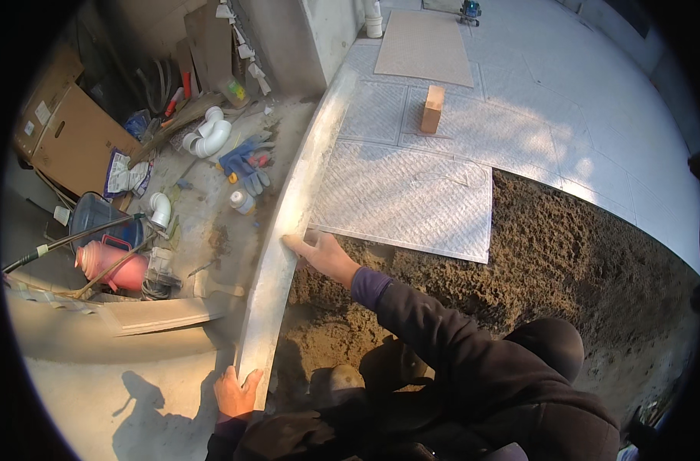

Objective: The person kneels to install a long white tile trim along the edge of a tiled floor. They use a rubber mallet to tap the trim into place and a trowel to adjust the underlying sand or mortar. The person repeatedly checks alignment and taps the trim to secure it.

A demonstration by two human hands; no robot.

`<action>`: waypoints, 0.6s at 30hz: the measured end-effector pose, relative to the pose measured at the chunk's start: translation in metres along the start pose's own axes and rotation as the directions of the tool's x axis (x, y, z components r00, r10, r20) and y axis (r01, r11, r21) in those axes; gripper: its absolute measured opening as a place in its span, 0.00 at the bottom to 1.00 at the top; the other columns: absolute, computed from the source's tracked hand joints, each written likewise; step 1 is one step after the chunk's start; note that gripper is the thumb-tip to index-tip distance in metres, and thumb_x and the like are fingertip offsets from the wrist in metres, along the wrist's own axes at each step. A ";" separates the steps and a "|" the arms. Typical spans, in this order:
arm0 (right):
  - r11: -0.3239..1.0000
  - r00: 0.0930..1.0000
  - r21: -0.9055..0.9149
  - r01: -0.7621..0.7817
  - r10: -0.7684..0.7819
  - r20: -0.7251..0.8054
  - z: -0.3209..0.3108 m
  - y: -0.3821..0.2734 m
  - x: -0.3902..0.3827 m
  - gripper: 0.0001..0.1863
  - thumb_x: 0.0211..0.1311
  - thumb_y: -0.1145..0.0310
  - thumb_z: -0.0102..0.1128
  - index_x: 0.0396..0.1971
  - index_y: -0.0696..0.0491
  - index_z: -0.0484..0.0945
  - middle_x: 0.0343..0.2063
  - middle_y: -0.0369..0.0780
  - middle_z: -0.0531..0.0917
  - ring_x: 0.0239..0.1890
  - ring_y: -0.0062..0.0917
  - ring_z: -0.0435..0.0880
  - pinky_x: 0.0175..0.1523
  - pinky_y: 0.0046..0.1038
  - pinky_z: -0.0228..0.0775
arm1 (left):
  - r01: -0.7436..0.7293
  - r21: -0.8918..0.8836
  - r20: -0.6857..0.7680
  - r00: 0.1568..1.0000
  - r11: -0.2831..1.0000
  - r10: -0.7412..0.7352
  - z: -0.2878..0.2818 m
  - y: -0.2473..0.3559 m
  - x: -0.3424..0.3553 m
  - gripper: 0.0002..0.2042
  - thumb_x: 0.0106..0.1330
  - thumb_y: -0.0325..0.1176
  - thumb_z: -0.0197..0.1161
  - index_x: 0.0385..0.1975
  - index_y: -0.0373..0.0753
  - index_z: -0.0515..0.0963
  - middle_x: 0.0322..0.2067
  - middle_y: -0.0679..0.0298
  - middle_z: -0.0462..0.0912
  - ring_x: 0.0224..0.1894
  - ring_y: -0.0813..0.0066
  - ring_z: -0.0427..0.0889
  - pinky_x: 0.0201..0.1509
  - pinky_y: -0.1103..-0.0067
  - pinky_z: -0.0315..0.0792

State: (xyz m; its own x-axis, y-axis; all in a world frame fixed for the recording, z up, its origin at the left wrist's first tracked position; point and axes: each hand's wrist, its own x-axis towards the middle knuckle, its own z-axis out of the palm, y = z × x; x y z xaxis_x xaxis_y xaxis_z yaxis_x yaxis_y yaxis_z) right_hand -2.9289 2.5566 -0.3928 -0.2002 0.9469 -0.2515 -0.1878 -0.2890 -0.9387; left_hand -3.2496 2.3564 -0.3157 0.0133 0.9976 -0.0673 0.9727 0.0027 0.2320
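The right arm is being stretched forward and leftward over the brown soil (580,253), its dark sleeve (434,319) slanting up from the lower right. The right hand (327,259) is being placed at the right edge of the long pale strip (311,173), with the thumb being laid on its upper face; whether the fingers are being closed round anything cannot be told. The left hand (237,393) is being set lower, close to the body, across the near part of the strip, thumb and fingers being spread apart; how firmly it is being gripped cannot be told.

The strip is being seen between the concrete floor (288,131) on the left and the soil on the right, running away toward a wall corner (284,46). Just beyond the right hand, its right side is being bordered by a patterned slab (411,196). Room is being offered by the soil, below the slab's near edge and to its right. Leftward, the floor is being partly taken up by gloves (246,163) and a white bottle (242,202).
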 end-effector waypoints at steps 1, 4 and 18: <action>0.999 0.999 -0.032 -0.017 0.016 -0.030 0.001 0.001 -0.002 0.36 0.71 0.42 0.64 0.55 0.64 0.80 0.43 0.42 0.87 0.33 0.20 0.87 0.35 0.22 0.76 | -0.104 0.099 -0.091 0.989 0.990 0.113 0.008 0.008 0.021 0.27 0.64 0.53 0.71 0.27 0.29 0.76 0.27 0.41 0.83 0.33 0.36 0.82 0.38 0.53 0.74; 0.997 1.000 -0.081 0.016 -0.017 -0.010 -0.002 0.013 -0.014 0.35 0.73 0.45 0.62 0.55 0.68 0.79 0.42 0.44 0.87 0.34 0.22 0.89 0.36 0.23 0.78 | -0.137 0.172 -0.121 0.980 0.976 0.158 0.026 0.038 0.089 0.26 0.67 0.53 0.69 0.28 0.30 0.77 0.28 0.40 0.83 0.34 0.36 0.83 0.39 0.52 0.75; 0.968 0.983 0.172 0.185 -0.184 -0.023 -0.034 -0.009 -0.040 0.24 0.76 0.52 0.61 0.43 0.63 0.83 0.27 0.40 0.87 0.25 0.19 0.86 0.31 0.22 0.76 | -0.183 0.244 -0.069 0.976 0.952 0.205 0.081 0.145 0.231 0.25 0.70 0.54 0.62 0.37 0.32 0.80 0.34 0.44 0.86 0.40 0.41 0.86 0.45 0.54 0.77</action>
State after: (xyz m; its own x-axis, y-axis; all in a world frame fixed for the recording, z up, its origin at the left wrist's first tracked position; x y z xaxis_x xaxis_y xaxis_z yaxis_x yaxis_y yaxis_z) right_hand -2.8869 2.5262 -0.3819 -0.1402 0.9869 -0.0796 -0.3841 -0.1283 -0.9143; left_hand -3.0868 2.5816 -0.3767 0.1964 0.9793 0.0491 0.9805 -0.1965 -0.0035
